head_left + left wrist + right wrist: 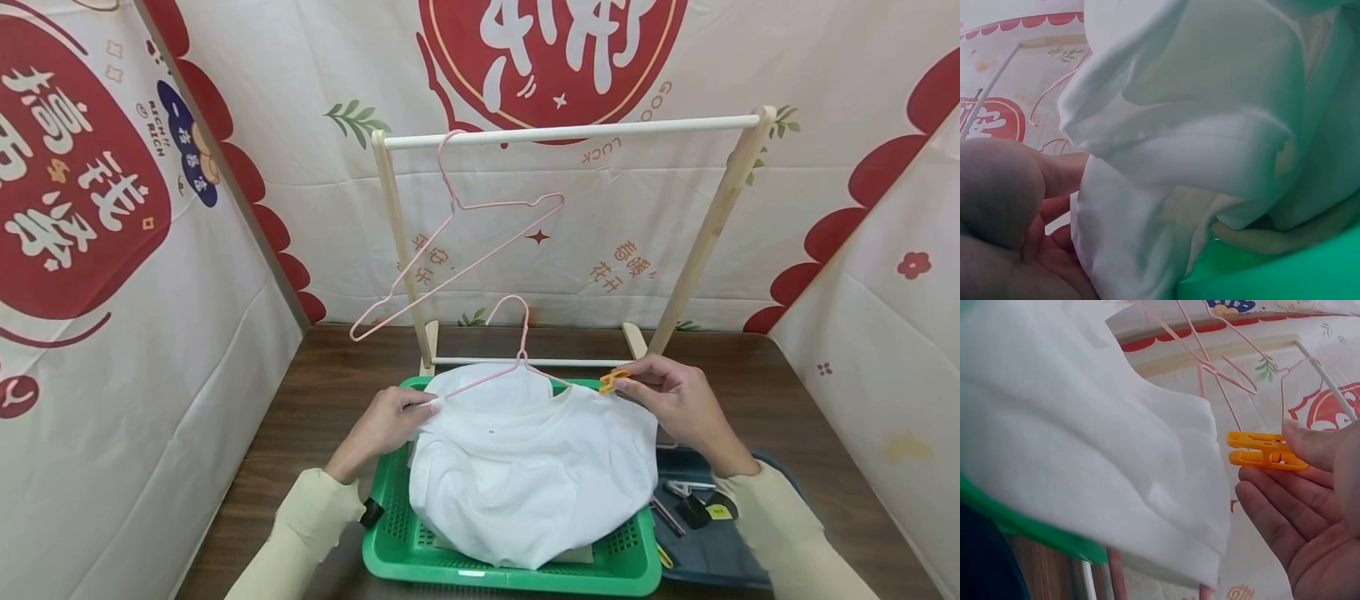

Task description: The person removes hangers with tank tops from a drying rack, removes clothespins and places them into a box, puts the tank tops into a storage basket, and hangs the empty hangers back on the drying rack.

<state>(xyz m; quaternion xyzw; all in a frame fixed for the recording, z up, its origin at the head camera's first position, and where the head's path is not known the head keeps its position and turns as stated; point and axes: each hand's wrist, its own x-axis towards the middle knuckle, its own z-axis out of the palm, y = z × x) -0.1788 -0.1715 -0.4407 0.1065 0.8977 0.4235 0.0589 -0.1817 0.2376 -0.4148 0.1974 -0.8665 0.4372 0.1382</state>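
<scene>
A white T-shirt (pixel 532 475) lies over a green basket (pixel 390 533), its neckline facing the rack. A pink hanger (pixel 522 333) runs into the shirt, its hook standing up above the collar. My left hand (pixel 384 423) pinches the shirt at its left shoulder, by the hanger's end; the left wrist view shows thumb and fingers at the white cloth. My right hand (pixel 678 400) holds an orange clothespin (pixel 1266 450) between thumb and fingers, beside the shirt's right shoulder. In the right wrist view the clothespin's jaws point toward the cloth.
Behind the basket stands a rack with a white rail (pixel 570 133) and wooden legs. Another pink hanger (pixel 491 203) hangs at its left end. Right of the basket, a dark blue tray (pixel 712 550) holds several small items, partly hidden under my right forearm. Printed cloth surrounds the brown table (pixel 277 450).
</scene>
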